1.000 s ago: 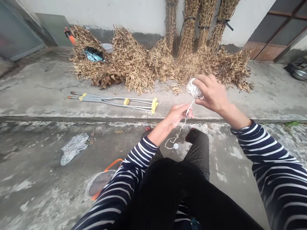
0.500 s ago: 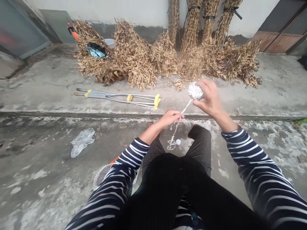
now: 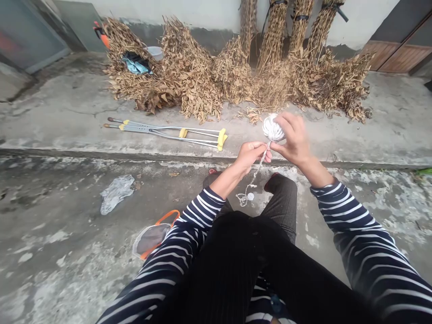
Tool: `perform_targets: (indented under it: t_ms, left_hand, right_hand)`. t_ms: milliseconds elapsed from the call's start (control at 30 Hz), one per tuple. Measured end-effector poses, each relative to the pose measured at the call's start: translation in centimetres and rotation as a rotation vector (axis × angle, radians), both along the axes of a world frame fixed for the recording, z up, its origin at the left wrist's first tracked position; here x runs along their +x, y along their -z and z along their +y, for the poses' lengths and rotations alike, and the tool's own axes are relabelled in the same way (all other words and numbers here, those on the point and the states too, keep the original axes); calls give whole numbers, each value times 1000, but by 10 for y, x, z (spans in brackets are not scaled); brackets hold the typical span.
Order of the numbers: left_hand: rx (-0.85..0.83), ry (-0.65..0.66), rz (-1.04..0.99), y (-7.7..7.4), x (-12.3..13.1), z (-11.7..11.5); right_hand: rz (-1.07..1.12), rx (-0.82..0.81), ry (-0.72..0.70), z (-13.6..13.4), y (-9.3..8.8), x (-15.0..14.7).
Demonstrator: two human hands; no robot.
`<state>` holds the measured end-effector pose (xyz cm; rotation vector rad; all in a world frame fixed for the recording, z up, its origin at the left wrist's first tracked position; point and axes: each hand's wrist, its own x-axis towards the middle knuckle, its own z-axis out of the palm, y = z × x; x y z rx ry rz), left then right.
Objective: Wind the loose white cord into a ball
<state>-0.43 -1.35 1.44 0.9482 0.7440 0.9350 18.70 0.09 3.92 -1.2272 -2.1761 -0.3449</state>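
Note:
A ball of white cord [image 3: 272, 128] hangs in front of me, its strands gathered into a rounded bundle. My right hand [image 3: 293, 137] is closed around the right side of the ball, with the thumb below it. Just under the ball, my left hand [image 3: 253, 155] pinches the white cord [image 3: 259, 168] where it comes away, close to my right thumb. The cord's lower end trails down to a loose tangle [image 3: 241, 198] between my legs. Beside that tangle lies a small white disc [image 3: 250, 196].
A pair of crutches [image 3: 165, 132] lies on the raised concrete ledge [image 3: 67, 130]. Dried plant stalks [image 3: 195, 76] are heaped along the wall. Crumpled clear plastic [image 3: 116, 193] and a mesh bag with orange handles [image 3: 151, 238] are on the lower ground to my left.
My left hand has moved up and right along the cord, closer to the ball. The right hand still holds the ball. More of the mesh bag shows past my left sleeve.

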Motion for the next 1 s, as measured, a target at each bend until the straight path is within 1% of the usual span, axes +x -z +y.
perform_targets:
  t_ms: [133,333,400,467,533,600,633,733,900,1000]
  left_hand:
    - [-65,51,4,2,-5,0]
    - [-139,247,0,21,-20,-1]
    - [-147,275,32,26,-22,-2]
    - [-115,226,68,28,-21,-2]
    - [-74,119,80,27,-18,-1]
    - [-57,33,48,24,-15,0]
    - [-58,10,23,23,-14,0]
    - [-63,-10,-18,18,-11,0]
    - [-90,-26,10,13,-6,-3]
    - [-83,-41,38,10,-5,-3]
  right_hand:
    - [-20,15,-9,0,2,-1]
    - [-17,8,34,-1,6,1]
    - [-15,18,42,-3,8,2]
    - [-7,31,51,-4,9,1]
    - [6,41,58,-5,10,1]
    - [16,45,65,-5,11,0]
    - [16,44,67,-6,11,-1]
    - [11,30,65,-8,12,-2]
    - [17,-4,54,-9,15,-3]
    - [13,16,38,-8,18,-3]
